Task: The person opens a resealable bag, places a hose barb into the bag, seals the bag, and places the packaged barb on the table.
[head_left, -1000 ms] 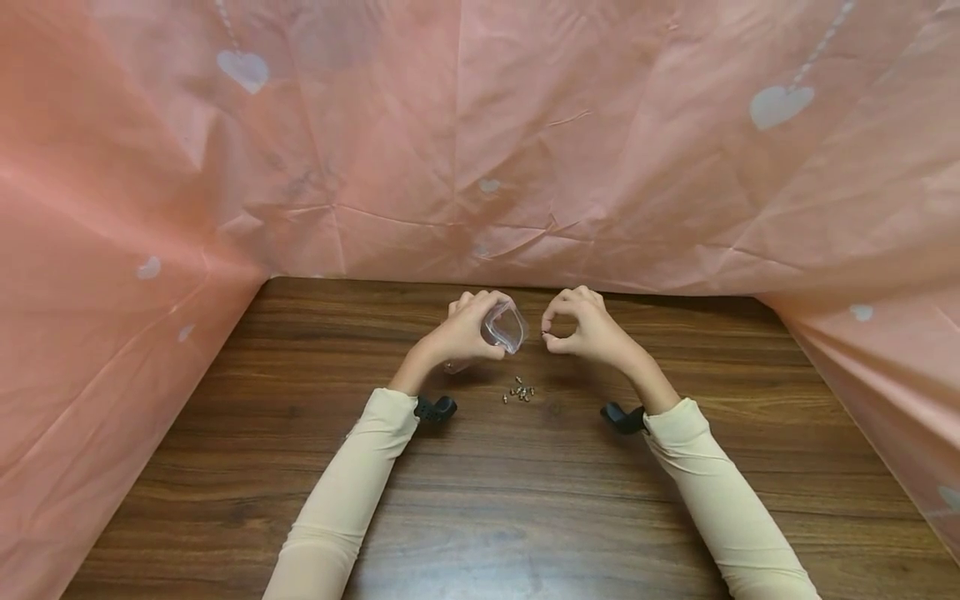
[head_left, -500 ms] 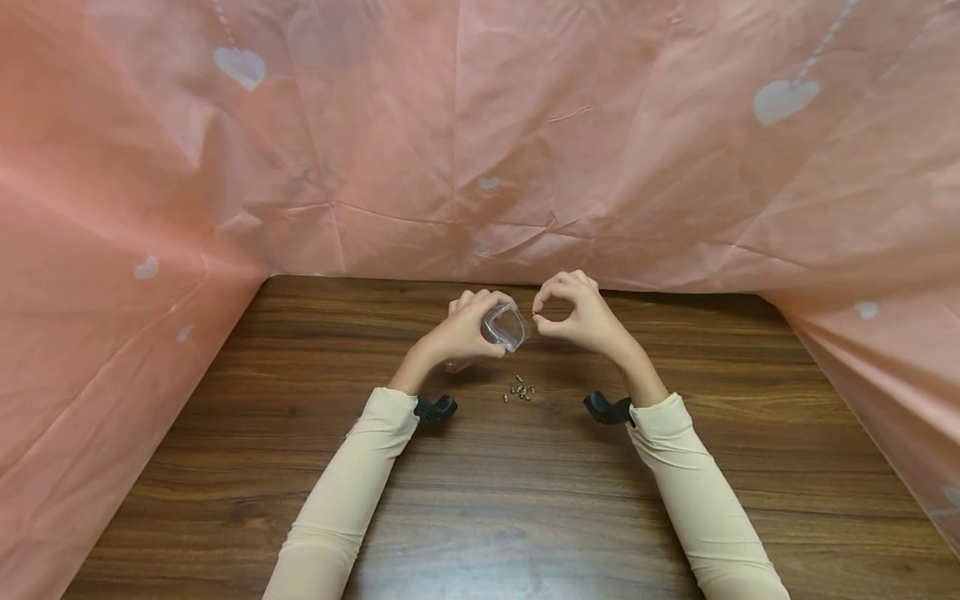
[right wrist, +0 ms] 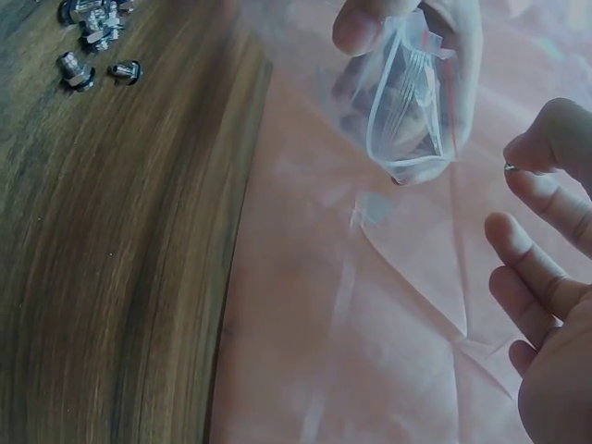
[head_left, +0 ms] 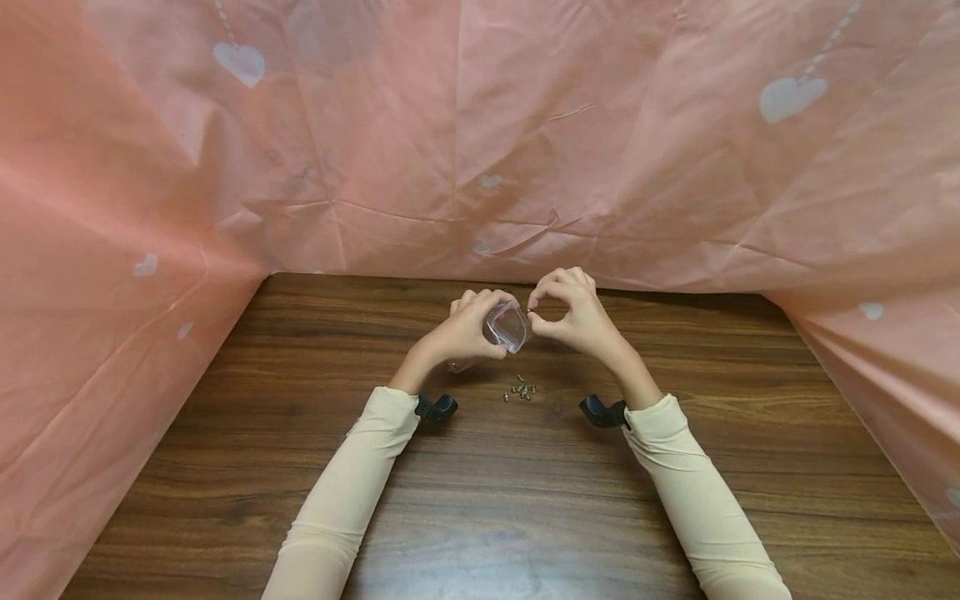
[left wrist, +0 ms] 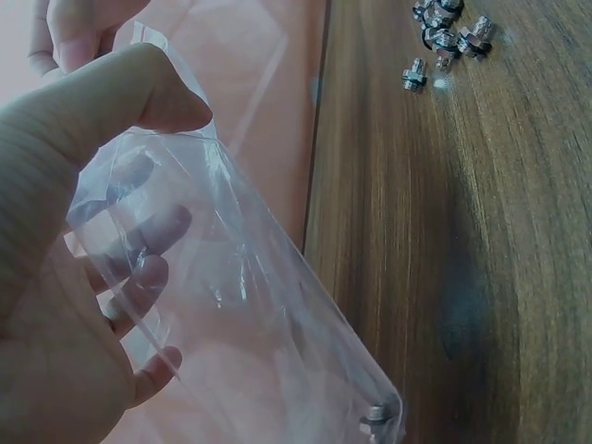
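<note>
My left hand (head_left: 461,337) holds a clear zip-lock bag (right wrist: 412,111) with its mouth spread and facing right. A red line runs along the bag's zip edge. In the left wrist view, one small metal screw (left wrist: 377,416) sits in the bag's lower corner. Close to the mouth, thumb and index finger of my right hand (head_left: 577,317) pinch another tiny screw (right wrist: 509,168), mostly hidden by the fingertips. Several short metal screws with dark washers (head_left: 522,390) lie in a loose cluster on the table below both hands.
The brown wood-grain table (head_left: 480,500) ends at a pink cloth (head_left: 465,192) with pale hearts, which hangs behind and on both sides. Dark wrist bands (head_left: 437,408) with camera mounts are on both wrists.
My right hand has moved left and slightly away from me, bringing the pinched screw up to the bag's mouth. The left hand, bag and cluster stay almost where they were.
</note>
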The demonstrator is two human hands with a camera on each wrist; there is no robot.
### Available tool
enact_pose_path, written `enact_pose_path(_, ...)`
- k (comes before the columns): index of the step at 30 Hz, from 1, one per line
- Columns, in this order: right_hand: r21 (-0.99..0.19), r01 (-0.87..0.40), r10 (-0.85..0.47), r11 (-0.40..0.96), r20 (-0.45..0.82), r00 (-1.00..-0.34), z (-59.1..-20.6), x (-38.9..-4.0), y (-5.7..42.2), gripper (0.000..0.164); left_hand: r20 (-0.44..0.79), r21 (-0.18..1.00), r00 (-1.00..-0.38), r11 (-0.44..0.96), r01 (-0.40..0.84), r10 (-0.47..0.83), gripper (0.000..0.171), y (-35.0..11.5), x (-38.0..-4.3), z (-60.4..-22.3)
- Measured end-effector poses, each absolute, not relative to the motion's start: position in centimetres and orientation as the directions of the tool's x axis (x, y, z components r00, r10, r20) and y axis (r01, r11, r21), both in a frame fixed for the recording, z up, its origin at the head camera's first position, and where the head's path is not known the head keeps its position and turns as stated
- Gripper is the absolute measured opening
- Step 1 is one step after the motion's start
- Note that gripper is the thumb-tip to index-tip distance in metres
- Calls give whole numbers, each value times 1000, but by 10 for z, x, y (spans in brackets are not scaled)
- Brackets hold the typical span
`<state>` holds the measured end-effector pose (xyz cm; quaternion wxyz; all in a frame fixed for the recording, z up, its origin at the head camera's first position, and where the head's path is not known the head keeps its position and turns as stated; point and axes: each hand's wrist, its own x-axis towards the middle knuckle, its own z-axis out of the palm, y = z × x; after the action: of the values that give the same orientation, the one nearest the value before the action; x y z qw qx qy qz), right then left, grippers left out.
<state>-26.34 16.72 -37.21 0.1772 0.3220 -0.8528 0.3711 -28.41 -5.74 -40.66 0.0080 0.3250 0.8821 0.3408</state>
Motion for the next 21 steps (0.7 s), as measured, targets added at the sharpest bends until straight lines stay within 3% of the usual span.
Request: enact_pose_path(21, -480, -700, -453, 528, 538, -711, -376, -262, 160, 13, 212, 613, -783, 545, 573, 584, 74, -57, -283, -405)
